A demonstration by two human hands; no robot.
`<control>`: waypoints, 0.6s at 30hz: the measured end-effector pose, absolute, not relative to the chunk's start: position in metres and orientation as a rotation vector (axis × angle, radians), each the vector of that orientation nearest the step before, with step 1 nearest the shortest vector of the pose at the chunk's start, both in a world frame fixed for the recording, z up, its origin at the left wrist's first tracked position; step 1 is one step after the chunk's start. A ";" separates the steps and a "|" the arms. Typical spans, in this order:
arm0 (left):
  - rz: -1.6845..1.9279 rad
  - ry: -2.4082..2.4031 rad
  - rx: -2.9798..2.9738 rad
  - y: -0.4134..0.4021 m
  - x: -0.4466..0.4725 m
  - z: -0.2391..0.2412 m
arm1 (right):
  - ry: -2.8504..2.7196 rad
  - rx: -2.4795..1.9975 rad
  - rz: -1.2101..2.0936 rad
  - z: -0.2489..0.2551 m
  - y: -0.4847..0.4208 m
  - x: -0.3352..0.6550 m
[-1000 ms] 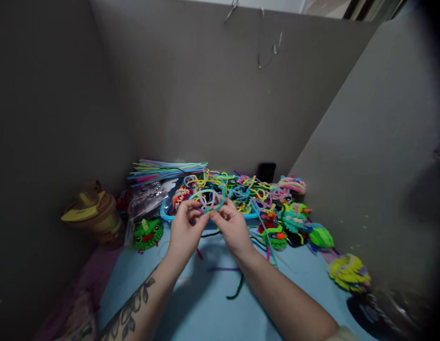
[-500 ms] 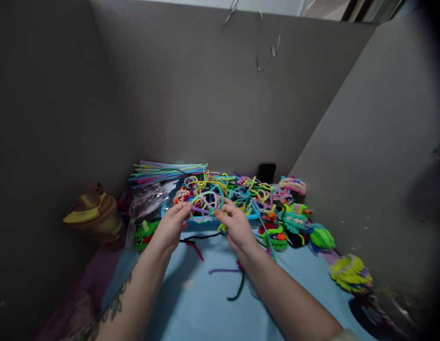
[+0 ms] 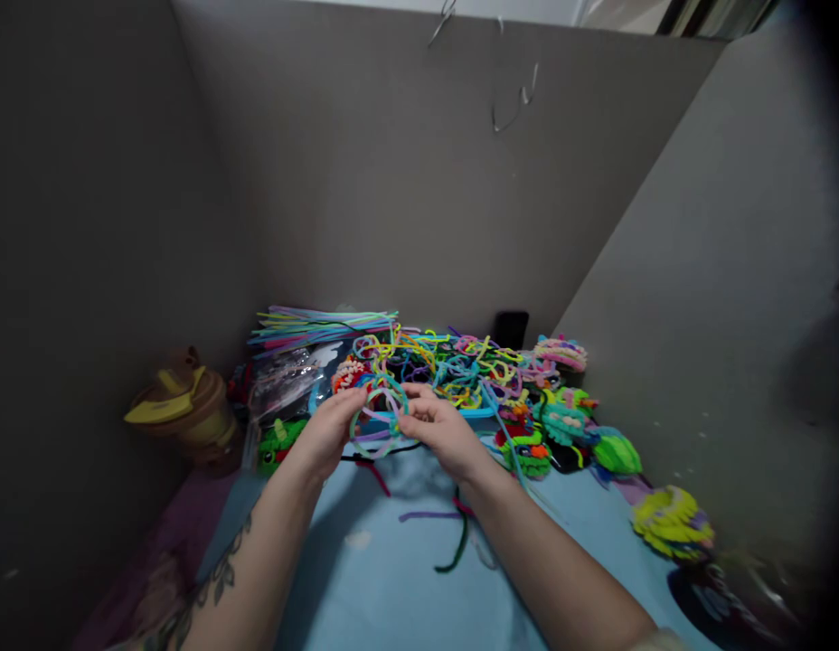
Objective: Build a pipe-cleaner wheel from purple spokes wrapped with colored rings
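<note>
Between my hands is a round frame of bent pipe cleaners [image 3: 373, 438] in mint, teal and lilac, its loops crossing like a small open ball. My left hand [image 3: 333, 429] pinches its left side between thumb and fingers. On the opposite side, my right hand [image 3: 438, 432] has thumb and fingertips closed on the loops beside a small yellow bit. Just beyond the hands stands a blue tray [image 3: 479, 413] heaped with tangled, curled pipe cleaners [image 3: 453, 366]. Below, a purple pipe cleaner piece [image 3: 429, 516] and a dark green one [image 3: 453, 559] lie on the light blue table cover [image 3: 385, 588].
Straight pipe cleaners [image 3: 325, 327] lie at the back left above clear plastic packs [image 3: 284, 384]. A brown cup with a yellow lid [image 3: 182, 407] stands left. Fuzzy finished pieces [image 3: 561, 420] line the right side, with a dark phone-like object [image 3: 511, 329] behind. Grey walls enclose three sides.
The pipe cleaner frame has turned and come slightly lower and left, showing its round shape more fully. My right hand has shifted left, nearer my left hand.
</note>
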State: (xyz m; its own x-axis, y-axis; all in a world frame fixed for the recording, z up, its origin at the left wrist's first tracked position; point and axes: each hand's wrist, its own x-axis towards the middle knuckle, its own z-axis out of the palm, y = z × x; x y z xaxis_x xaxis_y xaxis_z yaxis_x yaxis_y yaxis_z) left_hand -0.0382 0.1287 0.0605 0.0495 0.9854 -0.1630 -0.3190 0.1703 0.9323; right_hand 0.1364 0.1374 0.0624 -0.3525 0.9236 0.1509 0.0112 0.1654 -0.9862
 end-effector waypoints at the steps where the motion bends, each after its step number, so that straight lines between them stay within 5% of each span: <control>1: 1.209 1.036 0.865 0.129 -0.037 0.061 | -1.590 -0.923 1.307 0.062 0.137 0.136; 18: 1.017 0.902 0.723 0.128 -0.041 0.058 | -1.958 -0.790 1.150 0.068 0.133 0.141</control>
